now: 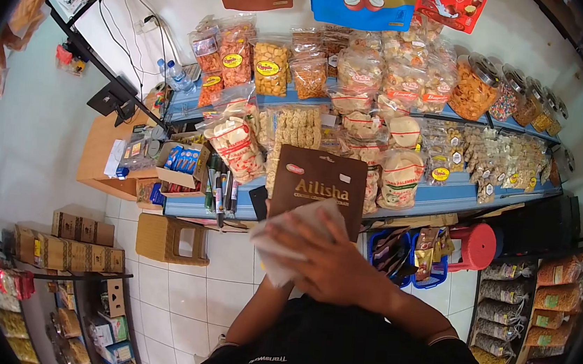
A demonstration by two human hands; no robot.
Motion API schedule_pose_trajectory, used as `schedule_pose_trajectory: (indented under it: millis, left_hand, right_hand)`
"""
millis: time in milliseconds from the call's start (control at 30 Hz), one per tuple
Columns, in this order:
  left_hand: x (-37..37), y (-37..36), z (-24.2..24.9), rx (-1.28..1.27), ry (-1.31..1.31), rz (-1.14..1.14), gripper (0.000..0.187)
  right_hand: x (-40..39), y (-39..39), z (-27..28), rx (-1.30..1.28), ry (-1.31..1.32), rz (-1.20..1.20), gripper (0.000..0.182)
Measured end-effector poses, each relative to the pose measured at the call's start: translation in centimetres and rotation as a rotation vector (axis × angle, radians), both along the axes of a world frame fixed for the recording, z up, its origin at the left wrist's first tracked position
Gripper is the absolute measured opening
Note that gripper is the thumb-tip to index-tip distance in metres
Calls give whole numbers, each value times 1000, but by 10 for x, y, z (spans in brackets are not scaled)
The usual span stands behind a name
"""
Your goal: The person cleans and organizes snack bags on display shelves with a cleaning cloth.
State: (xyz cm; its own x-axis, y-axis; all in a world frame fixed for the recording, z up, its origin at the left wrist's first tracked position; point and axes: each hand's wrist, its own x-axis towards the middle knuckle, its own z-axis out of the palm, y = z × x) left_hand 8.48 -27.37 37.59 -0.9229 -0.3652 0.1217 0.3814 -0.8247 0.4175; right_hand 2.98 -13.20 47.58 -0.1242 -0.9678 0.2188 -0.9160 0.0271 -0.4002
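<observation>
A brown pouch printed "Ailisha" (327, 175) is held up in front of me, just before the snack display. Over its lower part, my right hand (333, 260) presses a white cloth or tissue (278, 247), fingers spread across it. My left hand (274, 289) reaches up from below to the pouch's lower end. The cloth and pouch hide most of its fingers, but it appears to support the pouch.
Blue shelves (437, 203) carry bagged crackers (404, 175), other snack packs and lidded jars (474, 87). Below stand a blue basket (430, 276), a red stool (475, 247) and a brown stool (172, 239). A box of sachets (182, 161) sits at left.
</observation>
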Motion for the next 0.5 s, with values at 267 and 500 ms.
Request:
schedule_pose_trajectory:
  millis: [267,500]
  left_hand:
    - [9,-17,5,47,183,25,81]
    - [16,-21,16,114,79,75,83]
  right_hand:
    - [-2,32,-9,-57,-174,154,81]
    - [-35,34,4,-94,-23,-213,51]
